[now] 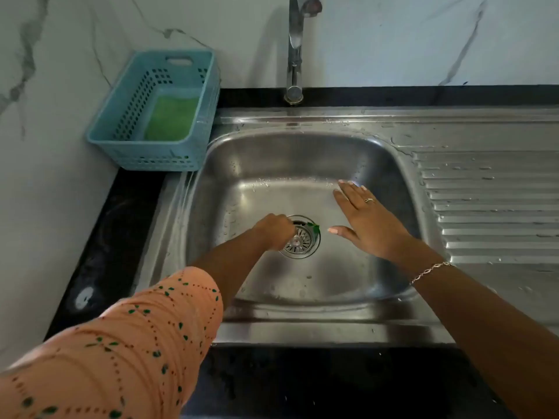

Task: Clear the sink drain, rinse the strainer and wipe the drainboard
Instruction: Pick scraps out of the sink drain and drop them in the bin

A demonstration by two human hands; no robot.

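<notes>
I'm on the clearing step: my left hand (275, 231) is pinching the strainer (302, 241) rim, my right hand (367, 225) is hovering, grip wide and empty. Next, I judge, I'm lifting it straight out.

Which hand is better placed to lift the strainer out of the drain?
Left. The left hand grips the edge of the strainer, while the right hand is spread open beside it, not touching it.

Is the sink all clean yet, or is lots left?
Nothing looks finished yet. Now: the left hand grips the strainer in the drain, a green scrap on its rim; the right hand is spread open over the sink. Left: rinsing, as no water runs from the tap, and wiping the wet drainboard.
</notes>
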